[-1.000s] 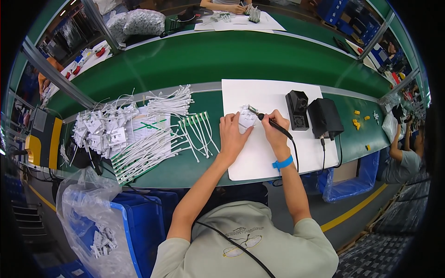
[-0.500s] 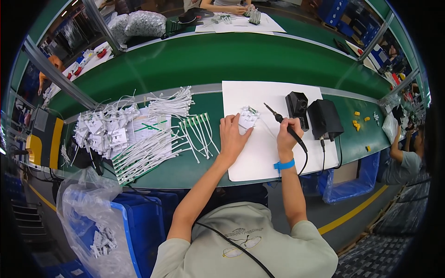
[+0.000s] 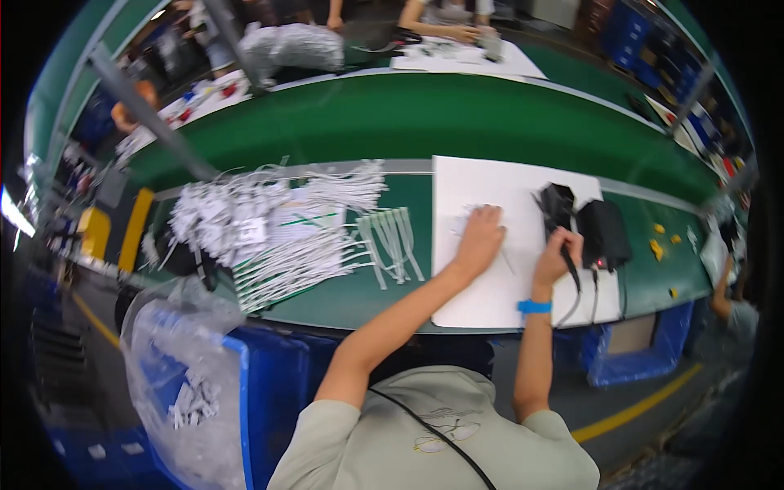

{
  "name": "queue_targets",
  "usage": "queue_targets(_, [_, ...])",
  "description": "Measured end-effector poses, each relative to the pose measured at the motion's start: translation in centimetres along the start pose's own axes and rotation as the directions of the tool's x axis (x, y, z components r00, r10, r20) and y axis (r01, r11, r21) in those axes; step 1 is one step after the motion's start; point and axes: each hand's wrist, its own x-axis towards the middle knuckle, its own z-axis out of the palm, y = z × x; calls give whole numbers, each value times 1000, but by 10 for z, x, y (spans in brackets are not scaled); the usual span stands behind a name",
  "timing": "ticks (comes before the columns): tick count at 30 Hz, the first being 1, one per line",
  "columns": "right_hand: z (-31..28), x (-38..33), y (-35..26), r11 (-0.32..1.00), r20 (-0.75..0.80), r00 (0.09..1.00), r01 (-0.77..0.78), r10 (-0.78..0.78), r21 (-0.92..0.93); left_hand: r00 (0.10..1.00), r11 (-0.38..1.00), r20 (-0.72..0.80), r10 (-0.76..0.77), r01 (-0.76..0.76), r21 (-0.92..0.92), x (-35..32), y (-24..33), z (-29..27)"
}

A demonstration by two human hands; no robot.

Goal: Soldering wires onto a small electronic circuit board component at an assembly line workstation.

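Note:
On the white board point(image 3: 465, 302), my left hand point(image 3: 482, 235) has its fingers bunched over a small white plastic part point(image 3: 464, 214). Only a blurred edge of that part shows, and a thin pale wire point(image 3: 508, 260) trails out below the hand. My right hand point(image 3: 563, 247), with a blue band at the wrist, is closed round the handle of a soldering iron point(image 3: 567, 260). The iron points up into its black holder point(image 3: 557, 204), and its tip is hidden there. The iron's black cord hangs down below the hand.
A black soldering station point(image 3: 603, 237) stands right of the holder. White cables point(image 3: 302, 269) and a heap of white plastic parts point(image 3: 216, 216) lie left. Yellow bits point(image 3: 657, 249) lie right. Blue bins point(image 3: 278, 384) stand below the table edge. Another person works across the green belt point(image 3: 408, 114).
My right hand has brought the soldering iron from over the board to its holder. My left hand has moved over the white part, now mostly covering it. The whole view has shifted and blurred.

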Motion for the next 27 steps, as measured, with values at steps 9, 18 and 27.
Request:
queue_targets(9, [-5,-1,5,998,-10,1000,-28,28,59,880,855,-85,-468,426,-296,-20,-26,-44])
queue_targets(18, [1,1,3,995,-4,1000,-16,16,96,751,585,-33,-659,485,-650,-46,-40,-32])
queue_targets(27, [2,0,-19,997,86,994,-74,71,35,861,772,39,-507,473,-425,-38,-28,-53])
